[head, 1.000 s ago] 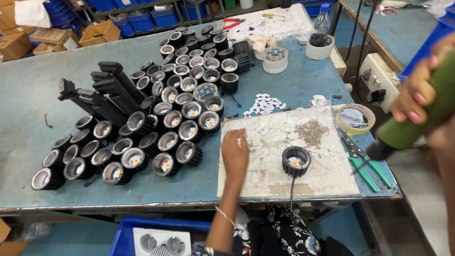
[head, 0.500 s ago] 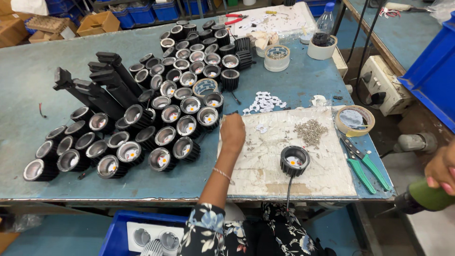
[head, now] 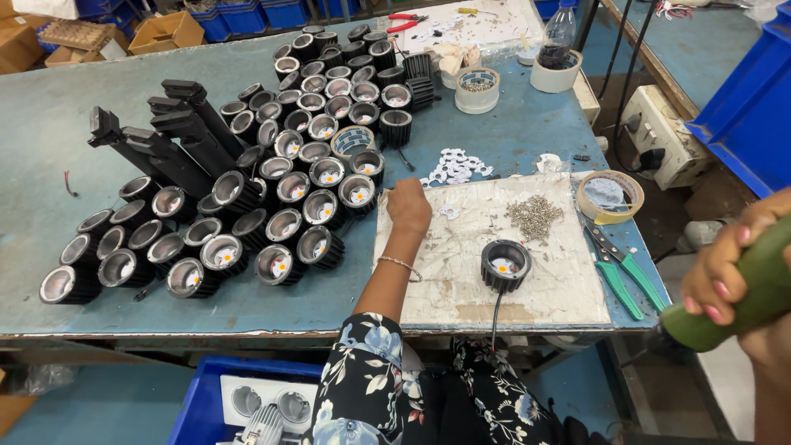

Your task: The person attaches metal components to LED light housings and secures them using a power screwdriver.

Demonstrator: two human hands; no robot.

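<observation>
Across the room run long blue-green tables, and the near table [head: 49,156] carries nearly everything, with blue plastic crates [head: 741,99] stacked to the right of it and beyond it.

A scuffed pale work board [head: 461,280] lies flat near the front edge, and I place the rest by that. Left of the board stands a big crowd of black finned round lamp housings [head: 247,206], packed rim to rim, some with long black brackets. On the board, toward its front, one black finned lamp housing [head: 505,265] sits alone, face up, its wire trailing off the table edge.

The person's left hand [head: 409,206] rests at the board's far left corner, knuckles up and fingers curled under; I cannot tell whether it holds anything. The right hand [head: 725,268], off the board's right side and clear of the table, is wrapped round a thick green-handled tool [head: 741,305].

It looks like a fetching step, the tool parked. Anything lifted from that crowd needs a clean pull, since neighbours touch.

Right of the board lie a tape roll [head: 610,196] and green-handled pliers [head: 622,268]. A heap of small silver screws [head: 534,216] sits at its far right, small white discs [head: 453,165] just beyond.
</observation>
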